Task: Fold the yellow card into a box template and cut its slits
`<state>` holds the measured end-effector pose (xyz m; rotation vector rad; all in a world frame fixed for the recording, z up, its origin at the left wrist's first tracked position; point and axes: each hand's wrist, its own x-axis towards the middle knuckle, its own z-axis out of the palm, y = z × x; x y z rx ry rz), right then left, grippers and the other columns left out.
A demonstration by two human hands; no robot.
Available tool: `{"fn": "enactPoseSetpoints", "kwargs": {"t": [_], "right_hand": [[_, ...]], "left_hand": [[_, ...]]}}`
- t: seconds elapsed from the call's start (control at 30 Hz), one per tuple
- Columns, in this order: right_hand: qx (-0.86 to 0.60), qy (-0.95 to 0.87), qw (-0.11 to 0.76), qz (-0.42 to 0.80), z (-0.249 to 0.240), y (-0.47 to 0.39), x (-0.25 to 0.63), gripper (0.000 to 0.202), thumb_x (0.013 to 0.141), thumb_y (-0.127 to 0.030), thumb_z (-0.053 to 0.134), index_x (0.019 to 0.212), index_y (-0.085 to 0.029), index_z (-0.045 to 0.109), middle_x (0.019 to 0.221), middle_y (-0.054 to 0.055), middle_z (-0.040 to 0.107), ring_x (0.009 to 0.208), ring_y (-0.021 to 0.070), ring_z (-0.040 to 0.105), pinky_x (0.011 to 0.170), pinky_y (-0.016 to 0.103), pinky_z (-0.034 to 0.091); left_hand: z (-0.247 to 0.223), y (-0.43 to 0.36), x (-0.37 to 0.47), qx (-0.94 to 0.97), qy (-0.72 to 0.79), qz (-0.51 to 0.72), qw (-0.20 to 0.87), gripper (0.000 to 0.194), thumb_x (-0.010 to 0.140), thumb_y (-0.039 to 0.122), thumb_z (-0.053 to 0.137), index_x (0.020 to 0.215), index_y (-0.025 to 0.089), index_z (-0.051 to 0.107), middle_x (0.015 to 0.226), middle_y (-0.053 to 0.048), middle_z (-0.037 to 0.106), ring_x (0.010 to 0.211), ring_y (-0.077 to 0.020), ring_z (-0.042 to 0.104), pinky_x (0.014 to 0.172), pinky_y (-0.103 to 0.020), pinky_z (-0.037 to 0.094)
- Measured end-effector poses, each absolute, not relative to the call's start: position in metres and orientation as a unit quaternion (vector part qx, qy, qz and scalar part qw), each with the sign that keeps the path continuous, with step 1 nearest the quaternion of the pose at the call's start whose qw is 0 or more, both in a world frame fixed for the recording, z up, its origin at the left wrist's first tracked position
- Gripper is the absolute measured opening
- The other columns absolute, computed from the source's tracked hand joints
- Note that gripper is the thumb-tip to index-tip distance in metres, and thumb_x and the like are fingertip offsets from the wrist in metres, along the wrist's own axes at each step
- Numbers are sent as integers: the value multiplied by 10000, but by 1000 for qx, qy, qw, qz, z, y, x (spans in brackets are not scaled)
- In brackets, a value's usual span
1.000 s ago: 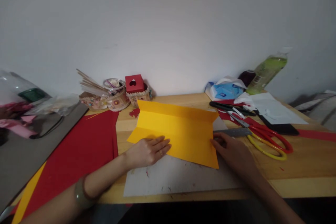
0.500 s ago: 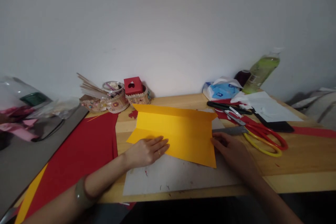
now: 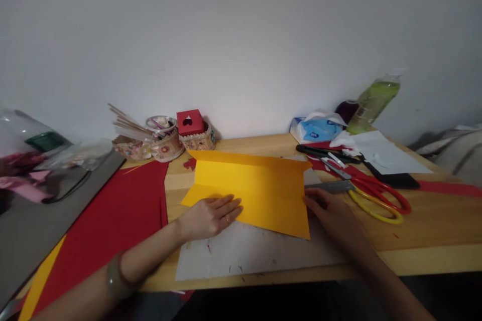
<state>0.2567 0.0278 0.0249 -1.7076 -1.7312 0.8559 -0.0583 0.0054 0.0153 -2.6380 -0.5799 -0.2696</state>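
Observation:
A sheet of yellow paper (image 3: pixel 250 188) with several creases lies on a grey-white board (image 3: pixel 211 261). Its far edge is folded up, and small flaps stick out at the corners. Flat on the near left part of the sheet rests my left hand (image 3: pixel 213 215), fingers stretched out. At the right edge, my right hand (image 3: pixel 331 213) holds the paper between thumb and forefinger, its other fingers curled and partly hidden. Just beyond the right hand lie scissors with red and yellow handles (image 3: pixel 376 210), the grey blade pointing towards the paper.
Red paper sheets (image 3: pixel 120 220) lie on the left. Decorated baskets (image 3: pixel 167 145) with sticks and a red box (image 3: pixel 190 122) stand at the back. A tissue pack (image 3: pixel 320 128), a tilted bottle of green liquid (image 3: pixel 374 103) and white paper (image 3: pixel 391 153) are at the back right.
Both hands and the yellow paper stay nearly in place. The whole view has shifted very slightly.

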Motion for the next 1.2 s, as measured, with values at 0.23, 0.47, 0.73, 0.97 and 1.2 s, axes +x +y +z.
{"fn": "enactPoseSetpoints", "kwargs": {"t": [0.23, 0.47, 0.73, 0.97, 1.2], "right_hand": [[-643, -651, 270, 299, 20, 32, 259, 313, 795, -414, 455, 946, -228, 657, 955, 56, 719, 855, 260, 651, 738, 380, 469], [-661, -649, 270, 262, 23, 35, 260, 402, 724, -526, 463, 889, -245, 697, 940, 71, 738, 847, 311, 667, 682, 409, 495], [-695, -635, 239, 238, 15, 46, 264, 491, 642, -604, 461, 877, -256, 715, 917, 67, 748, 831, 336, 676, 680, 430, 508], [-694, -642, 204, 255, 21, 49, 260, 584, 637, -630, 398, 934, -229, 700, 998, 82, 733, 921, 348, 660, 758, 448, 502], [-684, -655, 203, 249, 26, 43, 260, 559, 659, -627, 383, 924, -243, 690, 986, 68, 739, 926, 332, 665, 765, 434, 506]], "left_hand": [[16, 6, -57, -952, -213, -114, 188, 328, 957, 122, 325, 1202, 41, 528, 1182, -160, 636, 1081, -258, 616, 751, -360, 565], [18, 7, -53, -946, -225, -143, 185, 293, 953, 166, 383, 1144, 62, 578, 1160, -124, 657, 1025, -243, 644, 726, -322, 564], [36, 14, -59, -921, -304, -182, 161, 375, 956, 407, 380, 1143, 181, 613, 1191, -21, 652, 1094, -157, 609, 843, -248, 532], [115, 92, -98, -748, -606, -205, 179, 549, 859, 46, 365, 1404, 60, 308, 1471, -211, 306, 1395, -344, 167, 1066, -557, 257], [133, 142, -120, -692, -690, -190, 99, 707, 726, 67, 576, 1386, 66, 323, 1315, -250, 479, 1317, -375, 308, 1038, -564, 250]]}}
